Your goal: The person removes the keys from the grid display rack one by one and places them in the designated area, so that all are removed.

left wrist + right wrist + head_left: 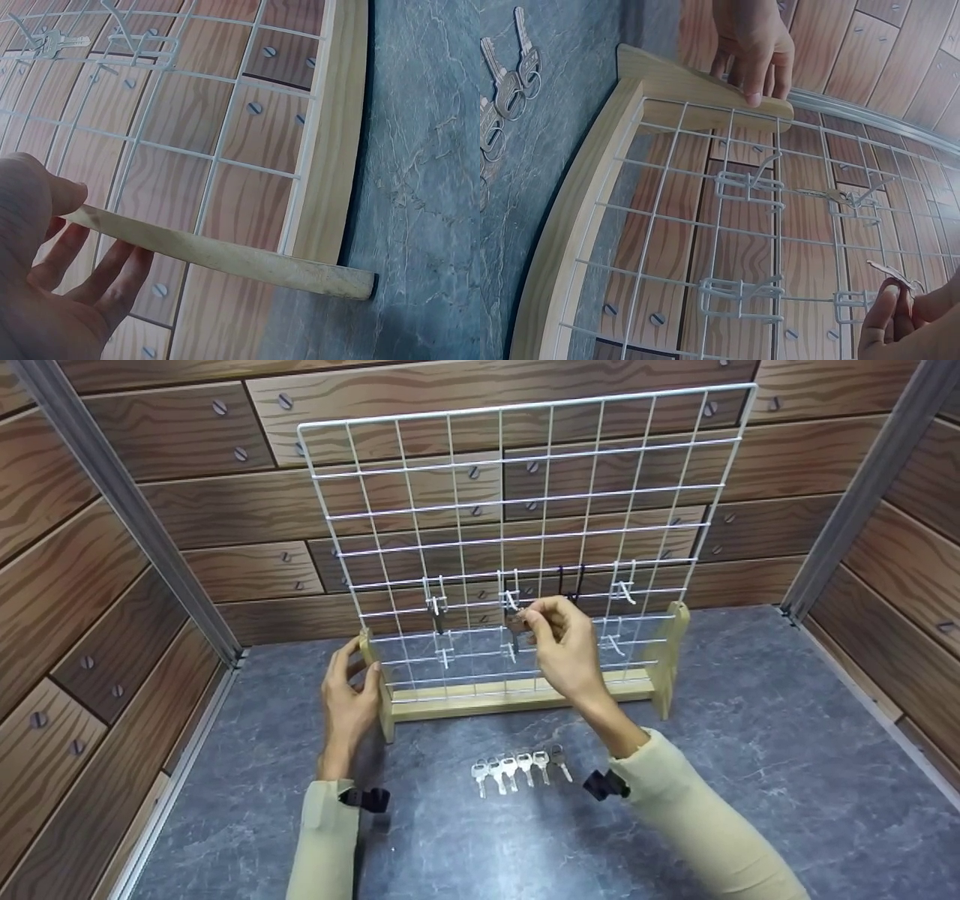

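My right hand (568, 649) pinches a small metal key (886, 268) by its ring end, between thumb and fingertips. It holds the key right at a white hook (511, 598) in the middle of the white wire grid (501, 540). With thumb and fingers on opposite faces, my left hand (349, 699) grips the stand's left wooden side piece (202, 250) near its upper end. Another key (821, 193) hangs from the upper left hook (435, 604). On the tabletop in front of the stand lie several keys (510, 771) with rings, side by side in a row.
More white hooks (622, 591) sit on the grid at right and in a lower row. A black hook (570, 581) is partly hidden behind my right hand. A wooden base bar (480, 705) joins the side pieces. Wood-patterned walls (217, 517) enclose the grey tabletop (262, 780).
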`<state>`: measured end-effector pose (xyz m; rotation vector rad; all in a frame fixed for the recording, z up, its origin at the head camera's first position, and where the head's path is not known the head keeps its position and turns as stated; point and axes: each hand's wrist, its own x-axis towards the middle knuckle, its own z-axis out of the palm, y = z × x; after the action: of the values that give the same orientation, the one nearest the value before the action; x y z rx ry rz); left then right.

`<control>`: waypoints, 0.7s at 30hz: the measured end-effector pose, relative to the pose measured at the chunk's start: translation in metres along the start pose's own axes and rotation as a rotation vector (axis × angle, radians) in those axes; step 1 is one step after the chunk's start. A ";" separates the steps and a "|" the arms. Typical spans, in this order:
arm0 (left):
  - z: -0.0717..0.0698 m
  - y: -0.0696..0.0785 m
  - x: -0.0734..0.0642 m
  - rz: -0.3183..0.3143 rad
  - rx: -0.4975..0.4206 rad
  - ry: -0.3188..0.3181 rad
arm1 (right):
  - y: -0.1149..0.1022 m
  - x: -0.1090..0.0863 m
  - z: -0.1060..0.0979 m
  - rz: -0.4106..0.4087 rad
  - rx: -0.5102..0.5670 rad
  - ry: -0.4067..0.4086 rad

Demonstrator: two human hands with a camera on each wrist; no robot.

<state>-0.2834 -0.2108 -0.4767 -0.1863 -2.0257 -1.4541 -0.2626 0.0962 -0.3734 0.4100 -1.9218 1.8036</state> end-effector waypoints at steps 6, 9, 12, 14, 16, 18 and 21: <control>-0.001 0.001 -0.001 -0.027 0.000 -0.022 | -0.001 -0.003 -0.007 0.004 0.025 -0.030; -0.001 0.001 -0.001 -0.035 0.002 -0.028 | -0.002 -0.005 -0.010 0.014 0.031 -0.045; -0.001 0.001 -0.001 -0.036 0.005 -0.029 | -0.003 -0.008 -0.014 0.032 0.026 -0.061; -0.001 0.002 -0.001 -0.036 0.002 -0.030 | -0.003 -0.010 -0.016 0.048 0.023 -0.067; -0.001 0.003 -0.001 -0.037 -0.001 -0.031 | -0.002 -0.011 -0.018 0.063 0.024 -0.077; -0.001 0.003 -0.002 -0.037 -0.004 -0.029 | -0.001 -0.012 -0.020 0.077 0.026 -0.085; -0.001 0.003 -0.001 -0.035 -0.011 -0.022 | 0.000 -0.013 -0.023 0.097 0.028 -0.095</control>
<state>-0.2806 -0.2104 -0.4750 -0.1730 -2.0485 -1.4913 -0.2484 0.1174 -0.3801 0.4255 -2.0144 1.9061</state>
